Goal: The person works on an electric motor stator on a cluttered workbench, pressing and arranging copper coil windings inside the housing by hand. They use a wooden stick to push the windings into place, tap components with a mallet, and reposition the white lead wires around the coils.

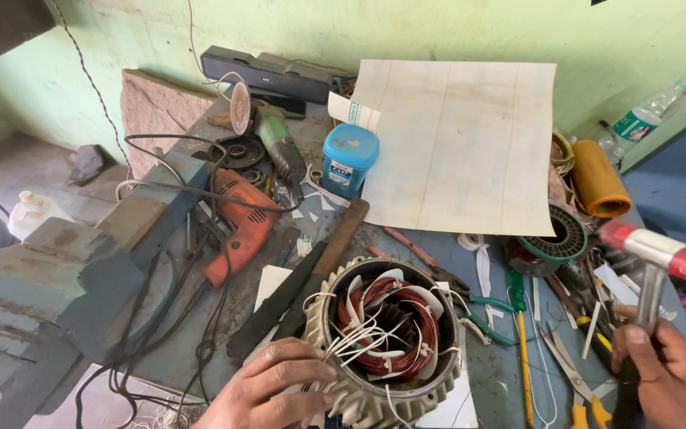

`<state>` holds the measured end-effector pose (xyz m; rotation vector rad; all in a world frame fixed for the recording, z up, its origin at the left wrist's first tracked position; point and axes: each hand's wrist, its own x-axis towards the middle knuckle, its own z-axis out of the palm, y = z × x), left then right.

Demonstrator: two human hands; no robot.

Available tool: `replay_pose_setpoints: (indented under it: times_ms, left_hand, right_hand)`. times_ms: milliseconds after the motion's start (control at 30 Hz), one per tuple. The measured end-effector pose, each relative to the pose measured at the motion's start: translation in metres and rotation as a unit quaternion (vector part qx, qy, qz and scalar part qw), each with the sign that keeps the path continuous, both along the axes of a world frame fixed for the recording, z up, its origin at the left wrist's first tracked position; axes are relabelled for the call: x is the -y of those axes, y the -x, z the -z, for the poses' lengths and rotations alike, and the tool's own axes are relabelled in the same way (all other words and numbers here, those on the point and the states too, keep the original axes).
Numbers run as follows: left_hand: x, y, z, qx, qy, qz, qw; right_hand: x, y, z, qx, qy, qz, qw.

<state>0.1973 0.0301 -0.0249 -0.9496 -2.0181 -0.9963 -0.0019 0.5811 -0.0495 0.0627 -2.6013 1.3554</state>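
1. Green wall (454,32) behind cluttered bench (486,373).
2. Head view: L hand (267,393), fingers (295,373) spread, rests on stator (383,342) rim.
3. R hand (668,377) fingers curled round hammer (660,254) handle, right of stator.
4. Drill (240,222) well beyond L fingers.

A small round tub (348,160) with a bright blue lid stands on the workbench, just left of the big pale sheet. Its side carries a label (338,173) in white and blue. Behind the tub, a white paper packet (353,112) with some green-blue print leans against the edge of the sheet, tilted. At the far right, on the green ledge by the wall, a clear plastic bottle (641,117) lies tilted, and a green and white label (635,125) goes around its middle. On the floor at the far left stands a whitish plastic jug (32,213); any label on it I cannot tell.
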Motion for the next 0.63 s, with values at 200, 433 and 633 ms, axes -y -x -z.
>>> replay_pose_setpoints:
  times_ms: [200,433,633]
  left_hand:
    - [-0.021,0.008,-0.019,0.096,-0.132,0.000,0.987]
    - [-0.063,0.007,0.008,0.163,-0.180,0.144,0.959]
    - [-0.092,0.020,0.044,0.213,-0.090,0.192,0.954]
  right_hand:
    - [0.020,0.009,0.051,0.078,-0.391,0.112,0.910]
    - [0.062,0.009,0.042,0.043,-0.285,0.064,0.955]
    - [0.248,0.001,-0.126,-0.235,-0.067,-0.365,0.898]
